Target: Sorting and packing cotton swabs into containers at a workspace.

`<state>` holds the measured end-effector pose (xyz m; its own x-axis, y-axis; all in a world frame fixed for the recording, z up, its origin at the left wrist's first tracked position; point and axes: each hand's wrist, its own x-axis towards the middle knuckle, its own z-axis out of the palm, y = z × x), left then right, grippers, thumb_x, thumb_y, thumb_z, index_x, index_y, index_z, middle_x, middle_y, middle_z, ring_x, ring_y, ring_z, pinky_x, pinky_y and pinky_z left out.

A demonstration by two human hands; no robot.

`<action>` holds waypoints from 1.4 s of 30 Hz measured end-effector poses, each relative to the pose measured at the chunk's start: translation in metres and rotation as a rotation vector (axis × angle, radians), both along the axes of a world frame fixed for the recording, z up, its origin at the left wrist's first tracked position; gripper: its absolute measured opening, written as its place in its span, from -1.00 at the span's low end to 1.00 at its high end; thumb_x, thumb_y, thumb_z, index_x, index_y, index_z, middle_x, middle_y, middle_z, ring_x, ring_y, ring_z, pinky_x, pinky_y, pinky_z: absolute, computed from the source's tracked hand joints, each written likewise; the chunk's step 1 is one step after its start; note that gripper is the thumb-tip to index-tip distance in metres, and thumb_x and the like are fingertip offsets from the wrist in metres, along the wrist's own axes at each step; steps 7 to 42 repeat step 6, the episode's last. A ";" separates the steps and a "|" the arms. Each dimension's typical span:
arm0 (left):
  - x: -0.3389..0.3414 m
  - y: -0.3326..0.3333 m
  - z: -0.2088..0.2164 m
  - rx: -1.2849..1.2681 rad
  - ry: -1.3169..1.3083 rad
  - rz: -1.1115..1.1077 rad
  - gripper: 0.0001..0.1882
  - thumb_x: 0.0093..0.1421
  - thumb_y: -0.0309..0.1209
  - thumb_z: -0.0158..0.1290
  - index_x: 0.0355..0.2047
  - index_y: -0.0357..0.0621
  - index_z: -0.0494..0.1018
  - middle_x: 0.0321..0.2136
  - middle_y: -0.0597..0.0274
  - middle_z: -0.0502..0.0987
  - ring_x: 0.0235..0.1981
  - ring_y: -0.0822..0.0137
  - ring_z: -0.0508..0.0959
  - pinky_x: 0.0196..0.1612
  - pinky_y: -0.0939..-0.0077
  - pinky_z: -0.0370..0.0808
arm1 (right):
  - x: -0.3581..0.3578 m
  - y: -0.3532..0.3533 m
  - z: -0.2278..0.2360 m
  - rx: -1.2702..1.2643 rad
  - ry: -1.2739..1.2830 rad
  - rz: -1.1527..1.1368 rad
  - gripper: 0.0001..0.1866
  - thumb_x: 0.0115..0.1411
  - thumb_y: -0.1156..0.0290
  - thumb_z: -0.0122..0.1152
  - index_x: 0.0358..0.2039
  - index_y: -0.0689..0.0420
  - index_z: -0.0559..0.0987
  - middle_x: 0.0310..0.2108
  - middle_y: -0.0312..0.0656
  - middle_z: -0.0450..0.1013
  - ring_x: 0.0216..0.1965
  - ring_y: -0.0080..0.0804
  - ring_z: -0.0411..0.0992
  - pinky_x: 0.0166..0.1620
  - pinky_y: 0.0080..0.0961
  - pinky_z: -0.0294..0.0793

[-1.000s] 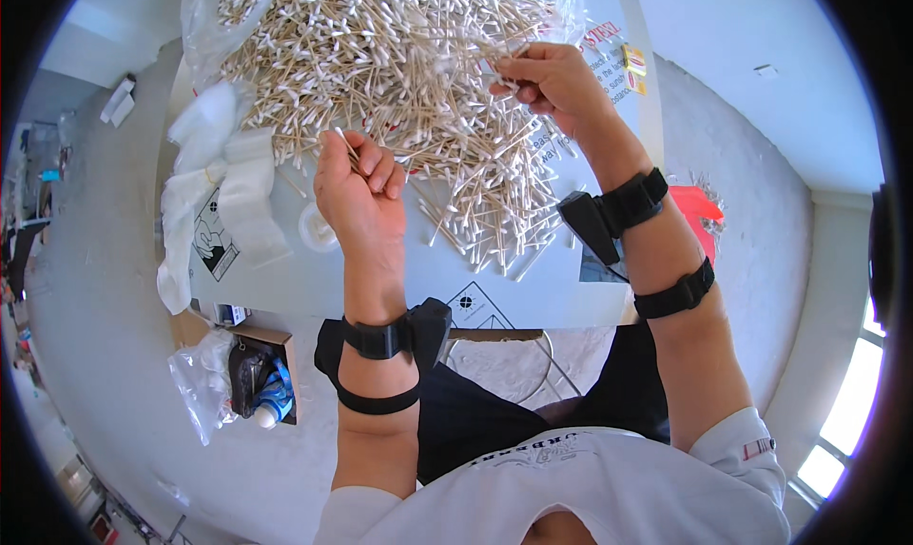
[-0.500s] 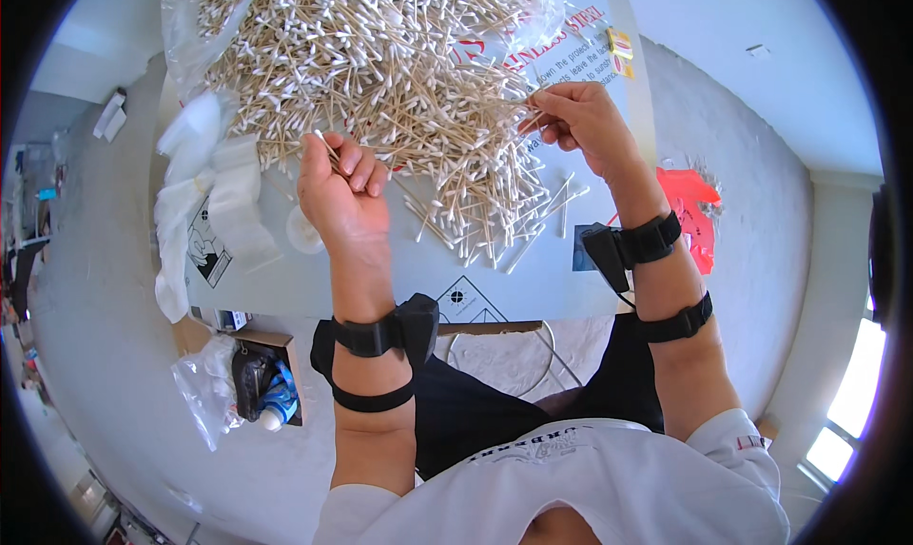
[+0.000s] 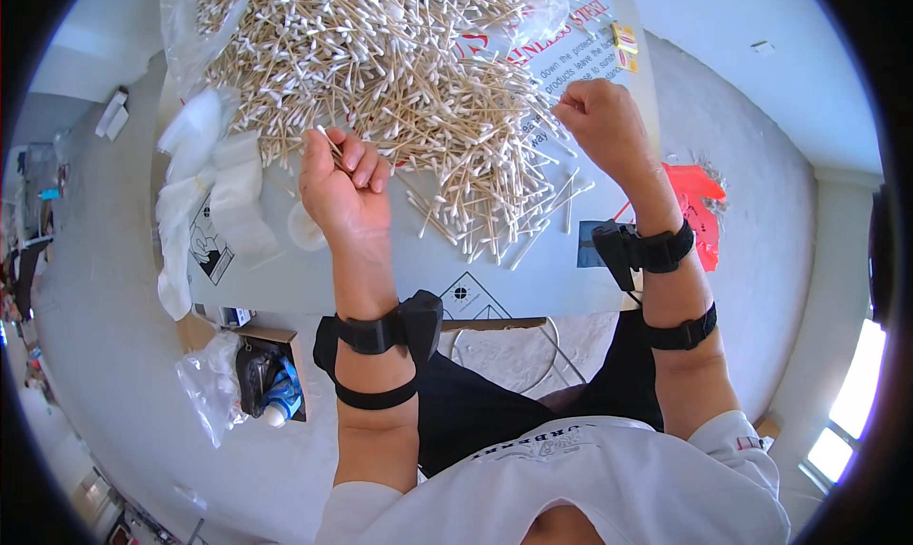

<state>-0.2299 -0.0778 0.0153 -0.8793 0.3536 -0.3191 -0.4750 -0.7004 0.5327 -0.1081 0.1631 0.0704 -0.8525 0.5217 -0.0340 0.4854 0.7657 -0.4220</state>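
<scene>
A large heap of cotton swabs [image 3: 380,79] with white tips and pale brown sticks covers much of the grey table. My left hand [image 3: 344,179] is at the heap's near left edge, palm up with fingers curled around a few cotton swabs [image 3: 333,147]; one white tip shows above the thumb. On the right edge of the pile, my right hand [image 3: 604,122] is closed with its back turned up. Its fingertips are mostly hidden, so I cannot make out what they hold. Loose swabs [image 3: 566,203] lie apart on the table below it.
Clear plastic bag film [image 3: 204,31] surrounds the heap's far part. Strips of white plastic bags [image 3: 238,203] and a round whitish disc [image 3: 304,227] lie left. A small yellow packet [image 3: 625,48] sits far right. Red plastic [image 3: 692,203] shows beyond the right edge, an open box [image 3: 271,374] below left.
My right hand has drawn slightly right from the heap and turned, its pinching fingers now curled out of sight. My left hand has barely moved and still holds its swabs.
</scene>
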 end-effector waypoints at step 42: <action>-0.001 -0.002 -0.001 0.006 -0.005 0.004 -0.69 0.34 -0.12 -0.08 -0.40 -0.08 0.34 -0.66 0.37 0.20 -0.71 0.50 0.14 -0.68 0.59 0.11 | -0.039 -0.023 -0.006 -0.072 0.386 0.219 -0.85 0.01 0.41 0.27 -0.46 0.24 0.57 -0.50 -0.09 0.52 -0.53 -0.41 0.44 -0.40 -0.48 0.38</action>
